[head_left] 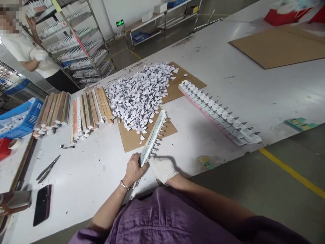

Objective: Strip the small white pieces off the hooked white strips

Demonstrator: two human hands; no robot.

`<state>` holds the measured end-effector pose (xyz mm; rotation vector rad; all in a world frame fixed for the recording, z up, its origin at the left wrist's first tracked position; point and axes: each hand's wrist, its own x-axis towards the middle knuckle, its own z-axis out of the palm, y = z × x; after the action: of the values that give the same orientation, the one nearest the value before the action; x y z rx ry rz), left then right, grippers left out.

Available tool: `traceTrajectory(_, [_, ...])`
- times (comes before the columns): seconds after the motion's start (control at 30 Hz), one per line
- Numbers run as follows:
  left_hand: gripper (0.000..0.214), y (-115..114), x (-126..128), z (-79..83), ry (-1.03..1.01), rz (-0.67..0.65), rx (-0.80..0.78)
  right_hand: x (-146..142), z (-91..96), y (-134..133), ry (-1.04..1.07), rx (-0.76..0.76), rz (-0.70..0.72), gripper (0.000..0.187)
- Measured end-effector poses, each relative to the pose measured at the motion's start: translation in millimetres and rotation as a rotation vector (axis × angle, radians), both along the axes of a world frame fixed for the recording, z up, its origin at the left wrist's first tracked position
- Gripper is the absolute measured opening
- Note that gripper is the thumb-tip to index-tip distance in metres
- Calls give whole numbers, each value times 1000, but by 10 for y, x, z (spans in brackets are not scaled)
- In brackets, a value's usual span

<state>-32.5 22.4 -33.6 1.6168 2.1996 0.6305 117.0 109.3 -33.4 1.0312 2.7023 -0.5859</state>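
My left hand (133, 170), bare with a bracelet, grips the near end of a long narrow strip (153, 136) loaded with small white pieces and metal clips. The strip tilts up and away over a brown cardboard sheet (129, 139). My right hand (163, 168), in a white knit glove, touches the strip's near end from the right. A heap of small white paper tags (141, 91) lies on the cardboard just beyond. A filled strip with metal clips (218, 112) lies flat to the right.
Stacked wooden and white strips (76, 110) lie at the left, with pliers (48, 168), a dark phone (42, 204) and a blue crate (22, 117). Another person (30, 51) stands by a wire rack (81, 47). A large cardboard sheet (279, 45) lies far right. Table edge runs near me.
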Motion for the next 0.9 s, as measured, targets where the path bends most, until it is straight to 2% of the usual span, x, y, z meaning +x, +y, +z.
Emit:
traceTrajectory(0.2, [34,3,51,-52,55,10,11,-53,65,-39,-4,34,31,30])
traceTrajectory(0.4, [30,-10,44,-48,64,-17,-24,-2,39,4,-14,23,23,29])
traceTrajectory(0.67, [31,6,-11,-65,15,-34,-49,-93,-44,121,4,-90,24,25])
traceTrajectory(0.8, [42,0,24,-115,33,-30,-20,-132,-112,118,-3,-135,-1,27])
traceTrajectory(0.9, [48,-40,85,-143,68,-6,-2,-139,-91,126,-17,-166,-18,27])
